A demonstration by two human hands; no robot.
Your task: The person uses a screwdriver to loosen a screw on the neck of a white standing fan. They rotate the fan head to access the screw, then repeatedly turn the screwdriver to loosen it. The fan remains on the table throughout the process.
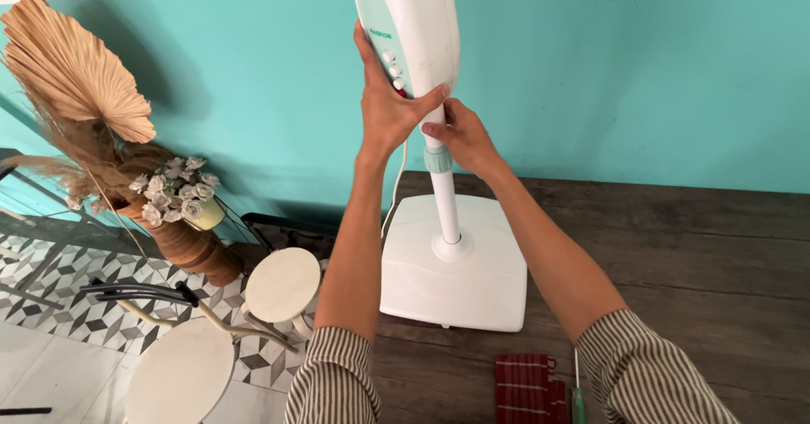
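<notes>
A white pedestal fan stands upright on a dark wooden table top, its square base near the table's left edge. My left hand grips the fan's white control housing, fingers over the row of buttons. My right hand is closed around the white pole just below the housing, at the teal collar. A white cord hangs down beside the pole. The fan head is out of view above.
A red ribbed cloth and a green-handled screwdriver lie at the table's near edge. On the left, on the patterned floor, stand two round white stools, a vase with dried palm leaves and pale roses. A teal wall is behind.
</notes>
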